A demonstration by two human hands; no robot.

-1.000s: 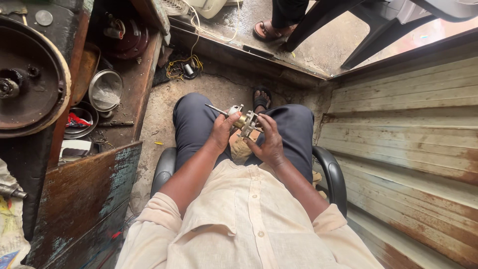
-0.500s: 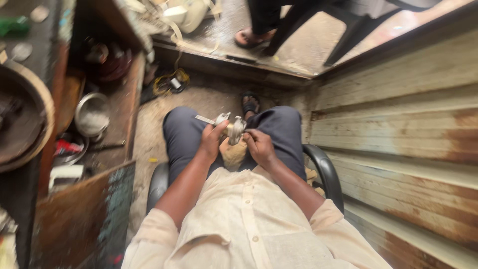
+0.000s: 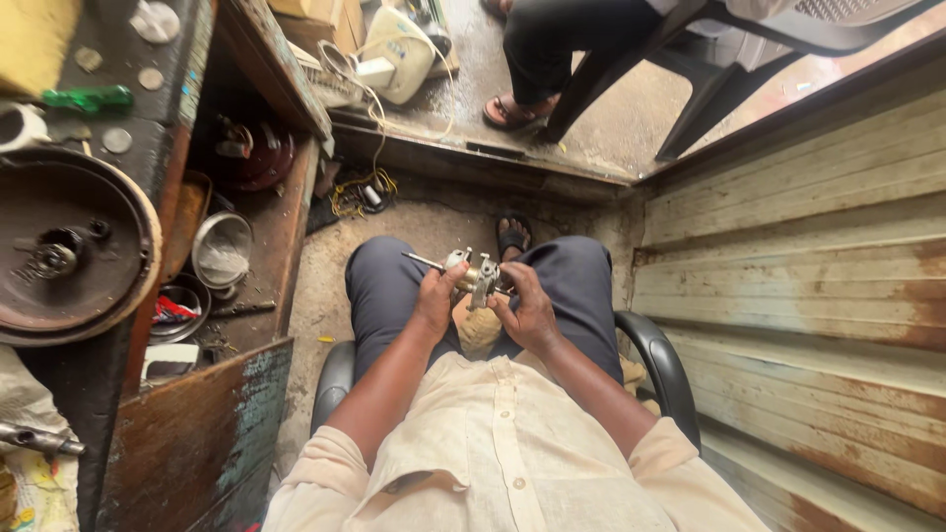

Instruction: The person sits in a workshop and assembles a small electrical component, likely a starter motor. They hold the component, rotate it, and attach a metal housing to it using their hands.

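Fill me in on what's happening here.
A seated person holds a small silvery metal mechanical part over their lap with both hands: left hand on its left side, right hand on its right. A thin metal rod pokes out leftward. A large rusty round metal disc lies on the workbench alongside.

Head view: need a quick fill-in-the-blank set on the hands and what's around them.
1. Both hands hold a small ____ part over the lap.
2. The left hand also grips a thin rod that points to the person's ____.
3. The person sits in a black ____.
4. The big round rusty disc lies to the person's ____.

Missing words: metal; left; chair; left
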